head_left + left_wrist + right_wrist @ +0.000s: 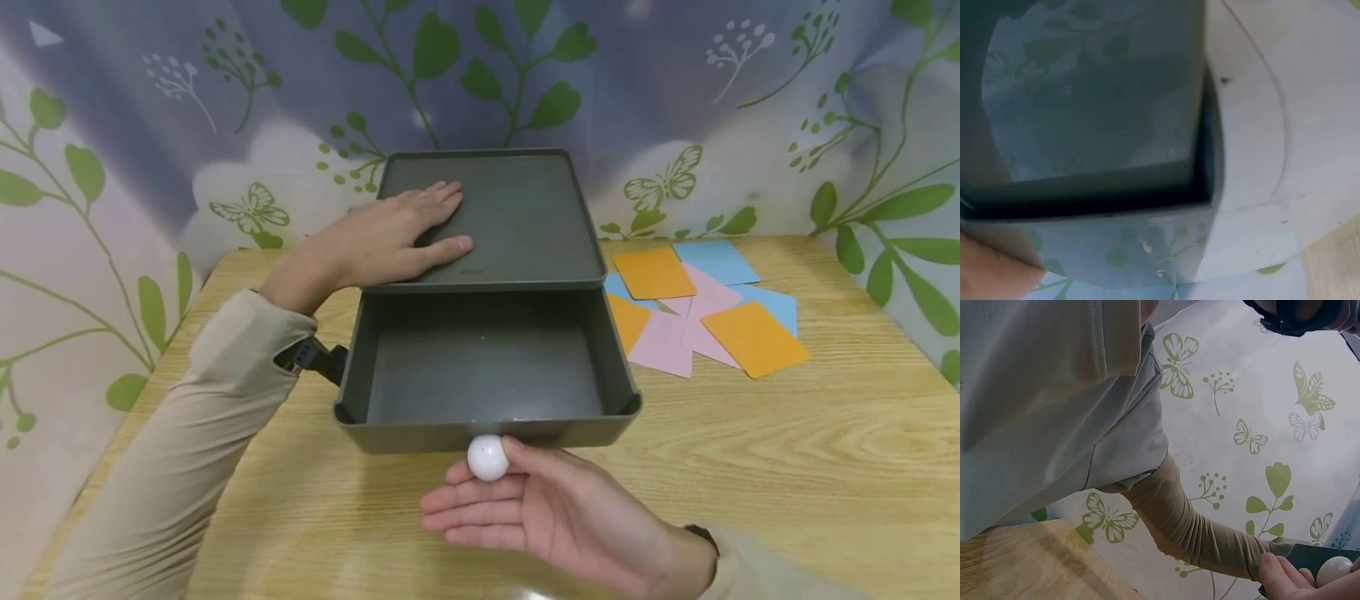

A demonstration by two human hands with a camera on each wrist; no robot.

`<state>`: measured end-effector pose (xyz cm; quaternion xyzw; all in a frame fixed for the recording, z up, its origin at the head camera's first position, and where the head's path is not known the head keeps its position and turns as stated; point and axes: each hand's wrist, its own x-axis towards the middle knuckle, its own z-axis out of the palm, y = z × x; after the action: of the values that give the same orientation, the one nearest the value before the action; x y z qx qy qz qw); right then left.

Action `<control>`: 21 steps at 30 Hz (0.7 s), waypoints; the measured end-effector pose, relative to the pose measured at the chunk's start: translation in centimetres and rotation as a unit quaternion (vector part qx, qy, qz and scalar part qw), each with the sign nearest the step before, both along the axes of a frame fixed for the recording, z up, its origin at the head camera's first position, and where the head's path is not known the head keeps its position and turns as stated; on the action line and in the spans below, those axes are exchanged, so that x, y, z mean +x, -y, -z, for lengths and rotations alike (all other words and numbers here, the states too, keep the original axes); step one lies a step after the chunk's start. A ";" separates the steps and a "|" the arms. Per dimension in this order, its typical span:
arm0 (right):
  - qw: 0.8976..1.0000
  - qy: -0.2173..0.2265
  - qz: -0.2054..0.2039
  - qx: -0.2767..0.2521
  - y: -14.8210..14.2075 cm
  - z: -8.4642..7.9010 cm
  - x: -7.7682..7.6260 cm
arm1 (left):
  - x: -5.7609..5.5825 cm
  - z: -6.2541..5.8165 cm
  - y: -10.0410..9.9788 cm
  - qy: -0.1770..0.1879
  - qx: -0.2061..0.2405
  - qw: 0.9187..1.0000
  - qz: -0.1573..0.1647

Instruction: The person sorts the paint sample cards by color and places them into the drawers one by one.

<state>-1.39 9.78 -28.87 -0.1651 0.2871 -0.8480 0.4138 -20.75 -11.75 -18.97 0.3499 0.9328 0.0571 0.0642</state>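
A dark grey-green box [487, 437] stands on the table, its front part uncovered and its inside bare. The lid [525, 217] lies set back over the rear of the box. My left hand [397, 233] rests flat on the lid's left side, fingers straight and thumb spread. Just in front of the box's front wall, my right hand [555, 508] pinches a small white ball [488, 457] between thumb and index finger. Its other fingers stretch out to the left, palm up. The right wrist view shows the ball [1335, 570] at the fingertips [1270, 565], by the box's dark edge.
Orange, pink and blue cards [756, 337] lie in a loose, overlapping heap right of the box on the wood-grain table [787, 467]. A curtain [660, 100] with leaf and butterfly prints hangs behind and beside the table. Dark bands sit on both wrists.
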 end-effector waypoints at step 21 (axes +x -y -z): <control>0.999 -0.033 -0.017 0.018 -0.6 1.8 0.3 | -0.9 0.1 -0.1 0.003 0.007 1.000 0.014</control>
<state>-1.09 10.39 -30.62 -0.1905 0.3128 -0.8294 0.4218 -21.63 -11.69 -19.02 0.3633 0.9271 0.0637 0.0658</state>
